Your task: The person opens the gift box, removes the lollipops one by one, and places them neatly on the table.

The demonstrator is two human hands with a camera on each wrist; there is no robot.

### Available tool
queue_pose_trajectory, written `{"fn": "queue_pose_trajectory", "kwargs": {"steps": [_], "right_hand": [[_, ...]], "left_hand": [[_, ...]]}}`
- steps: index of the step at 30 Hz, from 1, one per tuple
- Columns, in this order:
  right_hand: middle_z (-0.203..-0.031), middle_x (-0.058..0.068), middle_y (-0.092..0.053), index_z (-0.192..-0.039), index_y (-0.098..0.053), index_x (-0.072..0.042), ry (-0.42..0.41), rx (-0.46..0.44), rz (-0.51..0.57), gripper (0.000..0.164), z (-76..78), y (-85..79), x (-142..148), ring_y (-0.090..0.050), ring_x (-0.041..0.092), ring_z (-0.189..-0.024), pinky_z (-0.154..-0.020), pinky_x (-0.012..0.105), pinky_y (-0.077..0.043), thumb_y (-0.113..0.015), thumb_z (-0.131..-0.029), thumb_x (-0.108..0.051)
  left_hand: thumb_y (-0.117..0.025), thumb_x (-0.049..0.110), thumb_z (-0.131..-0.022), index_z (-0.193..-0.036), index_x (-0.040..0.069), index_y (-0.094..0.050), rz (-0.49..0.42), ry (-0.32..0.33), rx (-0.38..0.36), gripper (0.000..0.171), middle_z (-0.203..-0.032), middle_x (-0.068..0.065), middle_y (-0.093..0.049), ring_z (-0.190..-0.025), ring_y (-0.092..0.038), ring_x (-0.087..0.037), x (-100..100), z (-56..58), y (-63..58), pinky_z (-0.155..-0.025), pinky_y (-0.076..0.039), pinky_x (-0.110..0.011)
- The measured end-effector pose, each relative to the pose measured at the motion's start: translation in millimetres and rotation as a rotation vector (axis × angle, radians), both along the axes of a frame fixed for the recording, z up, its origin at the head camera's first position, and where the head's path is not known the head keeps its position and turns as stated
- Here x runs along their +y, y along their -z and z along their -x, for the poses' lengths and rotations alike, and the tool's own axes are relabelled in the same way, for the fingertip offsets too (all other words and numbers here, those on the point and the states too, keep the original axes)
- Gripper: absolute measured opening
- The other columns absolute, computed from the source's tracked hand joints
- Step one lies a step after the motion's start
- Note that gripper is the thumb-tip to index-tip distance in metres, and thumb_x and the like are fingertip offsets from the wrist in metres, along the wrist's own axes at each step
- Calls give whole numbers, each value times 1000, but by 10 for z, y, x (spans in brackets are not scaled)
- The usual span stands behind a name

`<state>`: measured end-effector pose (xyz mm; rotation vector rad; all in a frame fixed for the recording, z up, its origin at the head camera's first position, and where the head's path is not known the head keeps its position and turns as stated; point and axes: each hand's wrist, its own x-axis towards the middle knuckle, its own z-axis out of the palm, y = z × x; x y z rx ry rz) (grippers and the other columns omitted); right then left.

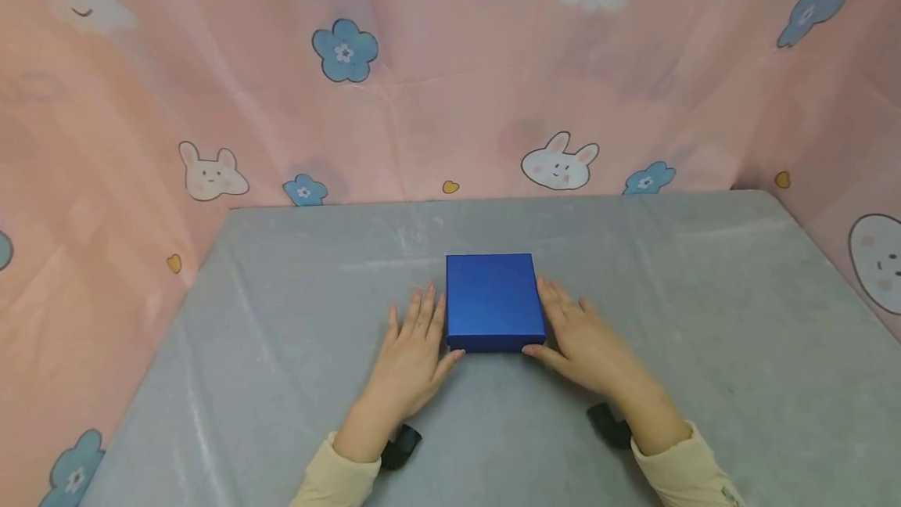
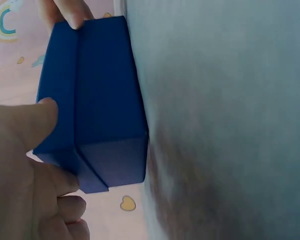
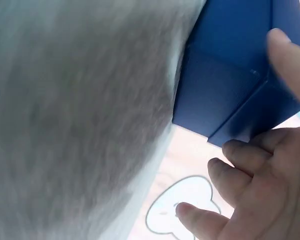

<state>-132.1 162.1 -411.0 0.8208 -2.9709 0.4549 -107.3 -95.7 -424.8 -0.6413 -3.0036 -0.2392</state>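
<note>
A closed blue box (image 1: pixel 496 296), square on top, sits on the grey-covered table between the two hands. My left hand (image 1: pixel 408 362) holds its left side, fingers stretched along the side and thumb at the front corner. In the left wrist view, that thumb (image 2: pixel 45 117) lies on the front of the lid (image 2: pixel 60 85), whose edge overlaps the lower part. Opposite, my right hand (image 1: pixel 587 343) grips the right side, thumb around the front corner. The right wrist view has the index finger against the lid's side and the other fingers spread away from the box (image 3: pixel 215 90).
The grey cloth (image 1: pixel 303 319) covers the table on every side of the box. Behind and at both sides hangs a pink curtain (image 1: pixel 436 116) with clouds, rabbits and flowers. A black wrist device (image 1: pixel 401 447) sits under the left wrist, another (image 1: pixel 609 426) under the right.
</note>
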Motion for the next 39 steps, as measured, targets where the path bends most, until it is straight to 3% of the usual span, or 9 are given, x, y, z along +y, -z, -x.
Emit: {"fn": "queue_pose_trajectory", "kwargs": {"steps": [4, 14, 25, 39], "right_hand": [[-148, 27, -26, -146, -14, 11, -8, -17, 24, 92, -8, 10, -29, -31, 39, -134, -101, 61, -30, -68, -87, -35], [-148, 28, -26, -145, -14, 12, -32, -22, 93, 90, -24, 40, -32, -32, 39, -133, -101, 61, -30, -69, -87, -28], [-149, 27, -23, -146, -12, 11, -40, -48, 131, 90, 5, 38, -24, -30, 39, -135, -102, 61, -28, -69, -87, -25], [-148, 28, -26, -145, -17, 12, -61, -3, 179, 83, -1, -8, -24, -33, 40, -133, -103, 60, -28, -68, -88, -20]], "left_hand": [[-44, 41, -99, -146, -7, -21, -29, 31, 13, 72, -154, -22, -16, -142, -12, -33, 14, -17, -4, -111, -13, -56], [-51, 24, -97, -140, -12, -32, -60, 62, 140, 60, -147, -25, -31, -137, -27, -34, 22, -8, 31, -107, -25, -56], [-52, 24, -98, -141, -13, -31, -94, 65, 152, 60, -147, -25, -29, -138, -26, -34, 16, -9, 18, -107, -24, -55], [-55, 28, -96, -142, -12, -28, -100, 72, 200, 67, -148, -25, -29, -138, -27, -33, 3, 1, -8, -108, -24, -53]]}}
